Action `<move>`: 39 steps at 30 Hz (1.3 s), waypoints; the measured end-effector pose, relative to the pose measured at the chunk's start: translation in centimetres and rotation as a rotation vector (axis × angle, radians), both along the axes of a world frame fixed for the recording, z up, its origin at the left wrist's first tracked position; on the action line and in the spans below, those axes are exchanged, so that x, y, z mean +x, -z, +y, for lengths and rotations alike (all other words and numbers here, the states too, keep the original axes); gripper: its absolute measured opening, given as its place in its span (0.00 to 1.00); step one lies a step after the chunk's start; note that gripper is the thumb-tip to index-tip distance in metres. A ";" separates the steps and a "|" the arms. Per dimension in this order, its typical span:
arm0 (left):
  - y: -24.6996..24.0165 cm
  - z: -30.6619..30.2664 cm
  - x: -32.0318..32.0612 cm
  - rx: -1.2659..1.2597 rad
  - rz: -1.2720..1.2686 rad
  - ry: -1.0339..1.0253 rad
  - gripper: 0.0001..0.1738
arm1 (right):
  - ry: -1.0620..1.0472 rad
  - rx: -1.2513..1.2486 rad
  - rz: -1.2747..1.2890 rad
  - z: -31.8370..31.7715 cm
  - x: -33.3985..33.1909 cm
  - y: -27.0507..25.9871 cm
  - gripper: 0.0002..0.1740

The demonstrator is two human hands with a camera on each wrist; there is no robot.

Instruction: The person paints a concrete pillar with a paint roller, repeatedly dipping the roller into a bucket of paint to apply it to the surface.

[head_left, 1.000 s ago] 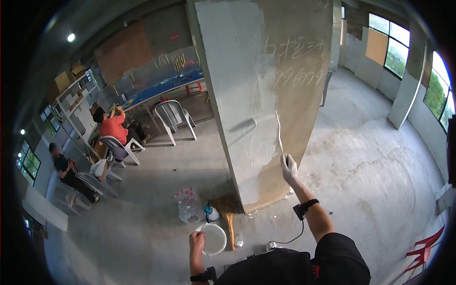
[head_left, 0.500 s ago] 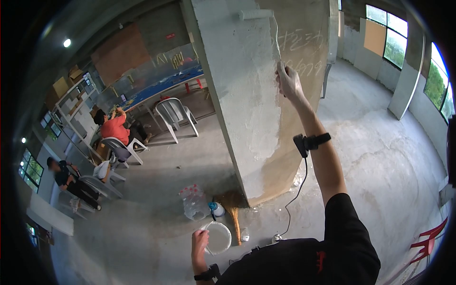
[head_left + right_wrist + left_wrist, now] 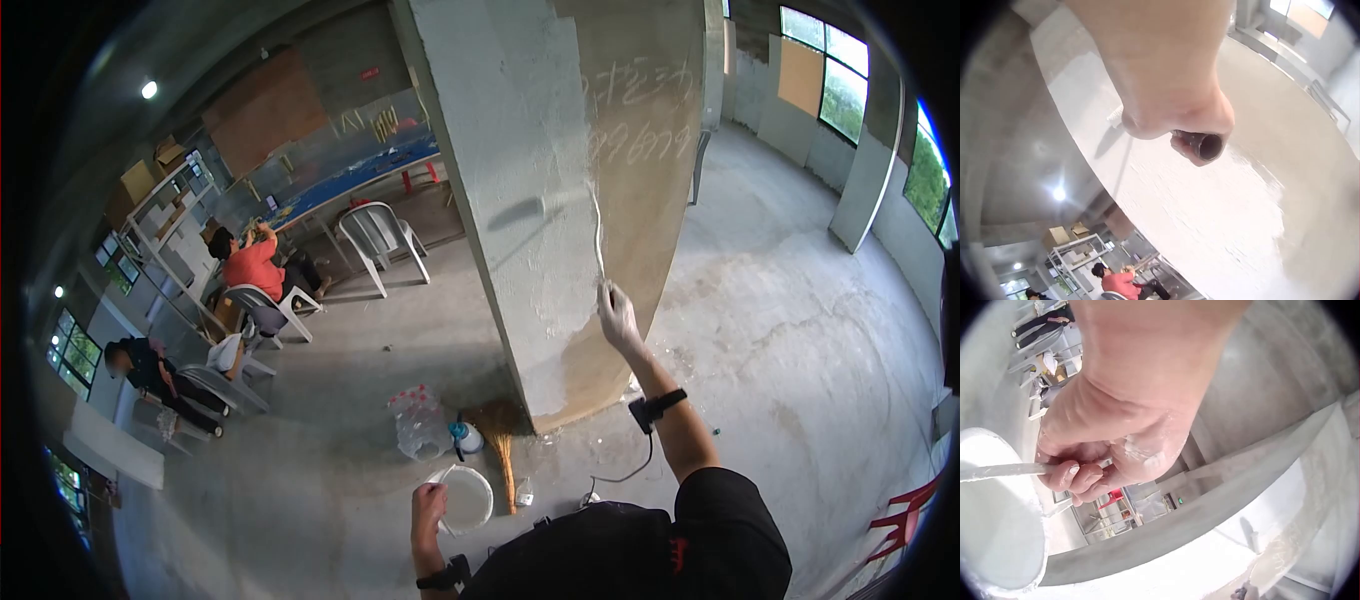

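Note:
My right hand (image 3: 618, 318) grips a paint roller (image 3: 599, 235) against the column (image 3: 640, 200). In the right wrist view, its dark tubular handle (image 3: 1200, 147) pokes out of the curled fingers. The white sleeve (image 3: 1115, 117) is partly hidden behind that wrist, its shadow falling on the wet surface. Pale paint covers the column face's left part, while the right part is bare grey-brown with chalk writing. Down low, my left hand (image 3: 428, 508) holds a white bucket (image 3: 490, 500) by its bail handle (image 3: 1007, 470). White smears mark the left palm.
By the column's foot are a broom (image 3: 505, 470), a spray bottle (image 3: 465, 437), a clear plastic bag (image 3: 420, 425) and a small bottle (image 3: 525, 492). Plastic chairs (image 3: 380, 240) and a blue-topped table (image 3: 350, 180) stand at left, near a seated person in red (image 3: 252, 265) and another in black (image 3: 160, 375).
My right hand has pushed the roller high up the column, then drawn it back down. The left hand keeps hold of the bucket. The person in black at left has bent forward.

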State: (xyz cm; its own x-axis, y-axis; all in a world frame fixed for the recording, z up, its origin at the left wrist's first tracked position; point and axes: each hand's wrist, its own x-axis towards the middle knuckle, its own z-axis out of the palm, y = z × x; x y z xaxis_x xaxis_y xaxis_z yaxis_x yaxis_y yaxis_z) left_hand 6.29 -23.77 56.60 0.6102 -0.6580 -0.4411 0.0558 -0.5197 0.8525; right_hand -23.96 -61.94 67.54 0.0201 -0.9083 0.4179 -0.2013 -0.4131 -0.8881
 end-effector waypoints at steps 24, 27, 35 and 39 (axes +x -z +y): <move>0.3 -1.6 -0.5 -0.022 -0.023 0.069 0.08 | 0.045 -0.050 -0.083 -3.6 1.9 -10.7 0.24; -0.8 -1.7 -1.0 -0.036 -0.014 0.055 0.09 | 0.073 -0.044 -0.058 -6.8 1.4 -17.6 0.30; 0.3 -1.8 -0.3 -0.046 0.026 0.002 0.09 | 0.097 -0.107 0.037 -6.2 -1.1 -22.8 0.30; 0.2 -2.4 -0.3 -0.032 -0.024 0.046 0.09 | 0.123 -0.187 0.068 -4.3 -1.0 -14.9 0.22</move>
